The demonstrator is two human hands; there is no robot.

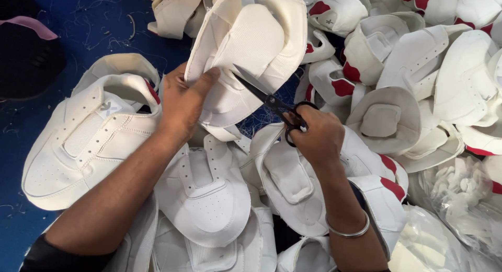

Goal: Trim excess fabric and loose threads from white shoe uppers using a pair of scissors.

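Scissors (272,101): black-handled, held in the right hand (315,136), blades parted a little, tips touching the inner face of the raised shoe upper (251,47).
Long axis of scissors: slants from the handles at centre frame up and left to the tips, just right of the left thumb.
Right hand: fingers threaded through the loops and curled shut round them; a metal bangle (349,231) sits on the wrist below.
Left hand (183,102): pinches the lower edge of the raised shoe upper, thumb pressed on the inner lining, fingers hidden behind it.
Raised shoe upper: cream-white, turned inside out toward the camera, upper centre of the frame, tilted with its opening to the lower left.
Which way it lies: up and left of the right hand, directly above the left hand; the left hand is on it, while the right meets it only through the blades.
Finished-looking upper (86,141): white, lying flat at the left of the frame, partly under the left forearm.
Pile of uppers (418,68): white with red patches, filling the right of the frame.
Worktop (89,26): blue, strewn with thread ends, upper left.
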